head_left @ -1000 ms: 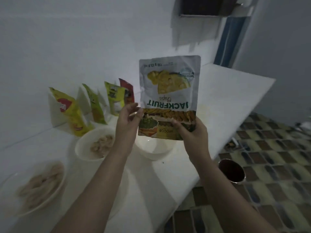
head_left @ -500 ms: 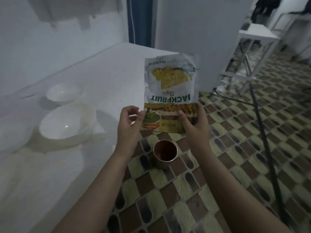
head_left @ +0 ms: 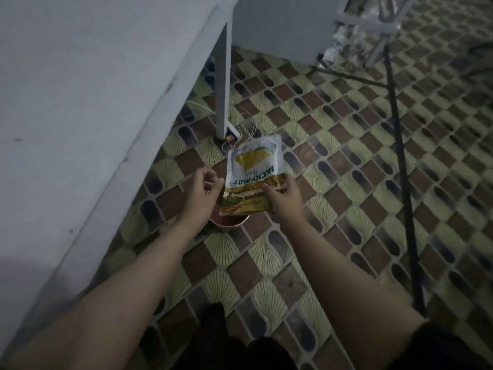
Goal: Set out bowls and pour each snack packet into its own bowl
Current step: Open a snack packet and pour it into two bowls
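Observation:
The jackfruit chips packet [head_left: 253, 169], white with a yellow picture, hangs upside down and tilted over the tiled floor, off the table's edge. My right hand [head_left: 284, 198] grips its lower right part. My left hand [head_left: 202, 189] is curled beside the packet's left edge; whether it pinches anything is unclear. Directly under the packet a small round metal container [head_left: 230, 222] with a dark red inside stands on the floor. No bowls or other snack packets are in view.
The white table top [head_left: 80, 102] fills the left side, with its white leg [head_left: 222, 89] just beyond the packet. A black cable [head_left: 400, 156] runs along the floor at the right. A white metal frame [head_left: 373, 22] stands at the top right.
My view has swung from the table with its bowls and packets down to the floor. Both hands lowered the packet from chest height to just above the metal container. My left fingers have curled in.

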A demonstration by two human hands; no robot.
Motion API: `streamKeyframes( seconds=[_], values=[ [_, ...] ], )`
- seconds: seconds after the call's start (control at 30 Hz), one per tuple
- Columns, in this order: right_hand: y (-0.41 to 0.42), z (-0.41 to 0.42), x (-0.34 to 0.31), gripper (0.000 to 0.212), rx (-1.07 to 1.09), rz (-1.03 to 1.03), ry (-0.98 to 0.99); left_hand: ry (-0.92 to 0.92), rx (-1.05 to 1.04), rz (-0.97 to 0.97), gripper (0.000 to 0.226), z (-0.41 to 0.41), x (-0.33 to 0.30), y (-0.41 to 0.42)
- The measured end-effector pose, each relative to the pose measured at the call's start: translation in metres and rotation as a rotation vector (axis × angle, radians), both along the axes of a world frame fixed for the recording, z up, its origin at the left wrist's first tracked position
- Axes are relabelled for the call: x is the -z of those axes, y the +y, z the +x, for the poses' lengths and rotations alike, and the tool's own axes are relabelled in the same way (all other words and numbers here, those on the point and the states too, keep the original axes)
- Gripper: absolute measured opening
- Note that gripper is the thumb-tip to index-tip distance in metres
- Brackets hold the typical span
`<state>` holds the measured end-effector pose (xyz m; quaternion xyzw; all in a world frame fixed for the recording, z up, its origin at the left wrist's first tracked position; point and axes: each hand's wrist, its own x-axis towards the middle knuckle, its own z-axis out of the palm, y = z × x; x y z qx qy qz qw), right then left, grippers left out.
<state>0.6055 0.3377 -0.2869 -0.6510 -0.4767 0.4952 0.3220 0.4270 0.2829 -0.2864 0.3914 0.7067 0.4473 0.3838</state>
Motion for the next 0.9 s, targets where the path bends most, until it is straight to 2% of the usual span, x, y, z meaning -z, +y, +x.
streamKeyframes(
  seconds=[0.07,0.27,0.4,0.5,0.6,0.73,0.8,0.9],
  values=[
    [0.015,-0.004,0.06,0.043,0.014,-0.159,0.017,-0.008,-0.044,-0.042,0.011,-0.005,0.052,0.016],
    [0.051,-0.02,0.227,0.03,0.121,-0.553,0.2,0.046,-0.184,-0.201,0.018,-0.01,0.208,0.032],
    [0.075,-0.035,0.305,0.033,0.169,-0.698,0.27,0.063,-0.189,-0.237,0.012,-0.021,0.294,0.031],
    [0.087,-0.044,0.339,0.038,0.146,-0.743,0.267,0.054,-0.206,-0.239,0.011,-0.031,0.332,0.029],
    [0.09,-0.05,0.353,0.039,0.143,-0.726,0.346,0.036,-0.194,-0.222,0.012,-0.035,0.344,0.031],
    [0.076,-0.047,0.343,0.041,0.245,-0.713,0.421,0.015,-0.168,-0.234,0.023,-0.024,0.313,0.034],
    [0.066,-0.044,0.314,0.036,0.284,-0.645,0.439,-0.004,-0.165,-0.226,0.022,-0.013,0.281,0.033],
    [0.052,-0.043,0.232,0.026,0.285,-0.458,0.421,-0.038,-0.165,-0.178,0.021,0.006,0.217,0.029]
  ],
)
